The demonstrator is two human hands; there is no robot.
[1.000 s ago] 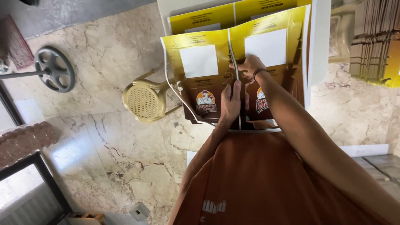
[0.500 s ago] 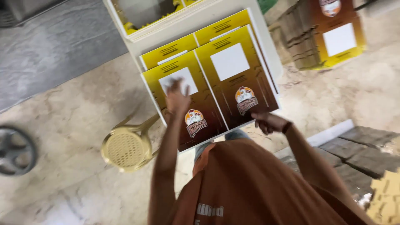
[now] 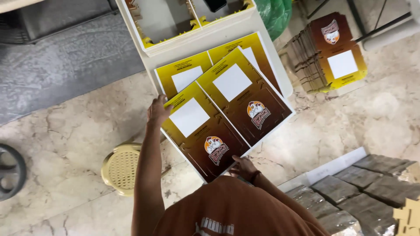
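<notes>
2 hands flat and open on opposite edges of a brown-and-yellow carton sheet on a white table.

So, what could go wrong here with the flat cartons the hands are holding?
1. The top flat carton hangs past the white table's edge, above the floor; it may slide off, since the left hand and right hand touch only its edges.
2. It lies skewed over the cartons beneath, so the stack may end up uneven.
3. The yellow stool stands close to the person and may be bumped.
</notes>
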